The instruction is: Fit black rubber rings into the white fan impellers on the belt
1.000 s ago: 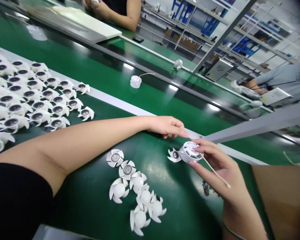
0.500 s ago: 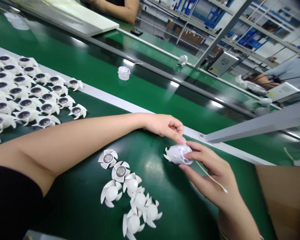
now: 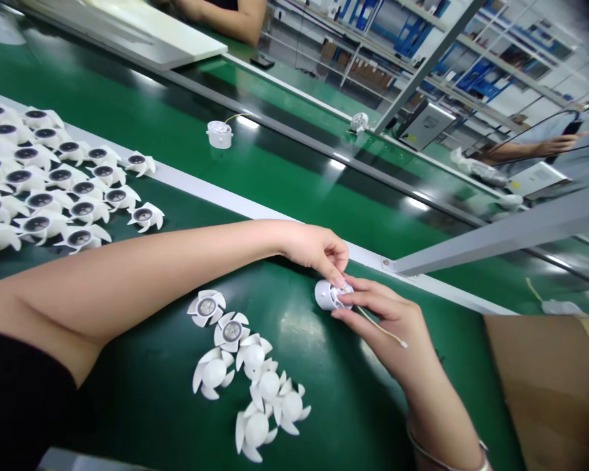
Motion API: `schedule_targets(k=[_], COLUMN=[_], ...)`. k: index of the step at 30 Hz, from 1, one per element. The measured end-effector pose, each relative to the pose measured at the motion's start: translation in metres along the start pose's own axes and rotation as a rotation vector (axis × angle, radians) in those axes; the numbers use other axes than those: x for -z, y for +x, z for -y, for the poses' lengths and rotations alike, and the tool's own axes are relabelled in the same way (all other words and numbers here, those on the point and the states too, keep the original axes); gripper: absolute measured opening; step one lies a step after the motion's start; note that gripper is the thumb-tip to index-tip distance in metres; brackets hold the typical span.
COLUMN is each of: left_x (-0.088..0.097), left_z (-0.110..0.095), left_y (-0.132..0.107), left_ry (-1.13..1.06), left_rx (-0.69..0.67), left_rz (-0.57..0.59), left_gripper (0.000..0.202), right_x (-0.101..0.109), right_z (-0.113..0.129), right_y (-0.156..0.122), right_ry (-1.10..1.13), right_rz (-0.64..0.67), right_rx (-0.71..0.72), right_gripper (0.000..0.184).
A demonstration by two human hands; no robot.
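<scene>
Fan blades no longer show at the 9 o'clock end of the white housing [image 3: 324, 296]; second housing [image 3: 220, 136] has slid toward 10 o'clock along the green belt [image 3: 285, 176]. White housing sits tilted over the green table [image 3: 324, 373], near the white rail [image 3: 255, 208]; can't tell if it touches the table. Right hand [image 3: 387, 314] pinches its 3 o'clock end, thumb below, fingers above. Left hand [image 3: 319, 252], other fingers curled, touches the rim at 1 o'clock with its fingertips; can't tell if they pinch. Yellowish wire [image 3: 380, 328] runs to 4 o'clock along the right hand, plug loose. Seven loose fans [image 3: 254, 356] lie at 8 o'clock, two hub-side up. Bigger fan group [image 3: 59, 175] between 9 and 10. Cardboard box [image 3: 544, 373] between 3 and 4. Co-worker's arm [image 3: 235, 21] at 11; another co-worker's hand [image 3: 557, 145] at 2, on a dark object.
</scene>
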State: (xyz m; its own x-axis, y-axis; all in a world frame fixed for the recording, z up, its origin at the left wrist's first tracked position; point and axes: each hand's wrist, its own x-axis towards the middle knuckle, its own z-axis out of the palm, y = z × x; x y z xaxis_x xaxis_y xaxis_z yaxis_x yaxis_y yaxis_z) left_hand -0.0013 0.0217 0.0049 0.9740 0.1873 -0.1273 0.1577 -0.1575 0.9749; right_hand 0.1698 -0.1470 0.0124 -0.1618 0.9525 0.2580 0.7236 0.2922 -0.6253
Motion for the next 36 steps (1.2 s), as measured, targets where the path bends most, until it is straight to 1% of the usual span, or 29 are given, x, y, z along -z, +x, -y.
schedule_targets(k=[4,6,9,12,16,19,21,23,25,27,29,30,31,32,33,34,35,36], left_x=[0.001,0.001,0.0,0.0,0.001,0.001,0.0,-0.001,-0.001,0.002,0.007,0.011,0.014,0.017,0.02,0.022,0.023,0.023], left_z=[-0.002,-0.001,0.0,0.0,-0.003,-0.006,-0.006,-0.004,0.0,0.004,0.007,0.008,0.009,0.009,0.008,0.008,0.007,0.006], left_y=[-0.001,-0.001,0.0,0.0,0.0,0.0,-0.001,-0.002,-0.006,-0.011,-0.014,-0.016,-0.017,-0.017,-0.018,-0.018,-0.018,-0.018], left_ry=[0.046,0.062,0.094,0.121,0.105,0.078,0.072,0.072,0.071,0.035,-0.081,-0.177,-0.289,-0.408,-0.516,-0.6,-0.654,-0.663], left_rx=[0.033,0.049,0.064,0.074,0.1,0.122,0.126,0.113,0.069,0.022,0.012,0.019,0.026,0.03,0.029,0.028,0.027,0.029], left_rz=[0.014,0.019,-0.014,-0.017,0.019,0.039,0.037,0.006,-0.034,-0.067,-0.093,-0.115,-0.144,-0.187,-0.234,-0.279,-0.325,-0.348], left_gripper=[0.04,0.039,0.038,0.035,0.033,0.033,0.035,0.038,0.042,0.044,0.046,0.046,0.047,0.049,0.051,0.053,0.054,0.055], right_x=[-0.005,-0.007,-0.01,-0.012,-0.016,-0.023,-0.027,-0.029,-0.026,-0.021,-0.017,-0.015,-0.015,-0.014,-0.013,-0.012,-0.009,-0.005], right_z=[0.008,0.011,0.012,0.013,0.017,0.021,0.023,0.024,0.023,0.02,0.011,0.004,-0.004,-0.013,-0.022,-0.03,-0.036,-0.039], right_y=[-0.002,-0.003,-0.006,-0.008,-0.008,-0.009,-0.011,-0.013,-0.015,-0.016,-0.01,-0.005,0.003,0.013,0.024,0.034,0.042,0.047], right_ry=[-0.06,-0.067,-0.035,-0.024,-0.062,-0.128,-0.168,-0.163,-0.099,0.004,0.101,0.126,0.128,0.108,0.076,0.036,0.002,-0.023], right_rz=[-0.057,-0.073,-0.1,-0.116,-0.137,-0.163,-0.184,-0.197,-0.174,-0.092,0.042,0.087,0.088,0.039,-0.049,-0.163,-0.276,-0.37], right_rx=[0.019,-0.001,-0.06,-0.066,-0.04,-0.036,-0.044,-0.04,-0.004,0.043,0.083,0.092,0.083,0.044,-0.017,-0.1,-0.183,-0.255], right_gripper=[0.012,0.012,0.012,0.01,0.008,0.008,0.009,0.01,0.011,0.01,0.008,0.009,0.011,0.017,0.028,0.043,0.057,0.069])
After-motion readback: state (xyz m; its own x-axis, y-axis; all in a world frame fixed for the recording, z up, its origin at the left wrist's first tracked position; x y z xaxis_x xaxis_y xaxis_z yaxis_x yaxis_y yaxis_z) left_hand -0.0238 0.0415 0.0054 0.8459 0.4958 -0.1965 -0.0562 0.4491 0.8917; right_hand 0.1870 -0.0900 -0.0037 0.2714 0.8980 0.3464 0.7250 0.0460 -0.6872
